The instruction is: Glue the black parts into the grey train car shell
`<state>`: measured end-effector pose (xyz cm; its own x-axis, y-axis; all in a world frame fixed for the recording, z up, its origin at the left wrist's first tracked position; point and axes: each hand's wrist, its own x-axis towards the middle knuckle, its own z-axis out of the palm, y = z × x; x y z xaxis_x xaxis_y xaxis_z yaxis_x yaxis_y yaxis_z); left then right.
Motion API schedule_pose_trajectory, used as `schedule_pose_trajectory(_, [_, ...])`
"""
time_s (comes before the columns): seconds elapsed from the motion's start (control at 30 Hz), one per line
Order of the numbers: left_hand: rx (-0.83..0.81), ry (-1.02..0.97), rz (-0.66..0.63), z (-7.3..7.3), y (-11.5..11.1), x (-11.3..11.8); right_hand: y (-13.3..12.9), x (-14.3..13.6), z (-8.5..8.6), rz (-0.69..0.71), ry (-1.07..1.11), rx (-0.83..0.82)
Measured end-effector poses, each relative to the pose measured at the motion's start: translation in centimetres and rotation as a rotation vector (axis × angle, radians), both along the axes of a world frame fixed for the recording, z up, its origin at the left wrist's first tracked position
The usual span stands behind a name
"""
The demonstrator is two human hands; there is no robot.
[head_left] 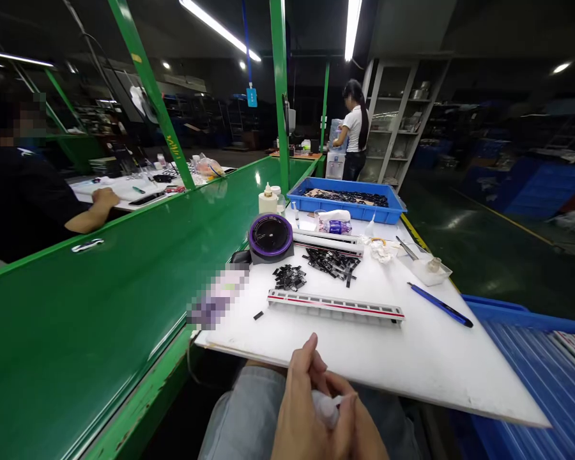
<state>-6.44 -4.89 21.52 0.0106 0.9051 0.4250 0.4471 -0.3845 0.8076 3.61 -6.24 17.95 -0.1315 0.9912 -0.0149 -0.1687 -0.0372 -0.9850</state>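
Note:
My left hand (294,399) and my right hand (359,421) are together over my lap, just off the table's front edge. Between them is a small whitish, translucent bottle (326,409) with a thin pointed tip. Both hands are closed around it, and its lower part is hidden. On the white table (364,354) ahead lies a model train car (335,305), white with a red stripe and a row of windows. One small black piece (258,315) rests by its left end. Behind it are two heaps of black pieces (289,277).
A round purple-rimmed device (271,235) stands at the left, near a cream bottle (268,202). At the back sits a blue bin (347,206) of black parts. A blue utility knife (441,305) lies at right. A green partition (100,300) runs along the left; a co-worker sits beyond it.

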Motion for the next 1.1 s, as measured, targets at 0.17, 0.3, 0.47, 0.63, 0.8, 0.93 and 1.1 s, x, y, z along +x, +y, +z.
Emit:
schedule_pose_trajectory(0.17, [0.091, 0.112, -0.065, -0.1, -0.9, -3.4, 0.0, 1.6, 0.6, -0.093, 0.039, -0.088])
schedule_pose_trajectory(0.3, [0.158, 0.477, -0.087, -3.1, -1.3, -9.5, 2.1, 6.9, 4.1, -0.124, -0.050, 0.086])
schedule_pose_trajectory(0.47, [0.151, 0.910, 0.137, -11.3, -2.4, -15.4, 9.6, 14.7, 9.9, -0.271, -0.227, 0.290])
schedule_pose_trajectory(0.63, [0.058, 0.992, 0.206, -16.1, -2.6, -15.7, 17.5, 18.9, 9.7, -0.301, -0.559, 0.273])
schedule_pose_trajectory(0.8, [0.037, 1.022, 0.220, -15.9, -1.9, -14.8, 19.6, 20.7, 5.9, -0.349, -1.021, 0.206])
schedule_pose_trajectory(0.93, [-0.071, 0.940, 0.158, -15.1, -1.8, -15.1, 19.2, 20.9, 4.6, -0.265, -1.232, 0.154])
schedule_pose_trajectory(1.1, [-0.226, 0.863, 0.104, -13.8, -1.8, -14.7, 19.4, 20.2, 4.3, -0.225, -1.256, 0.108])
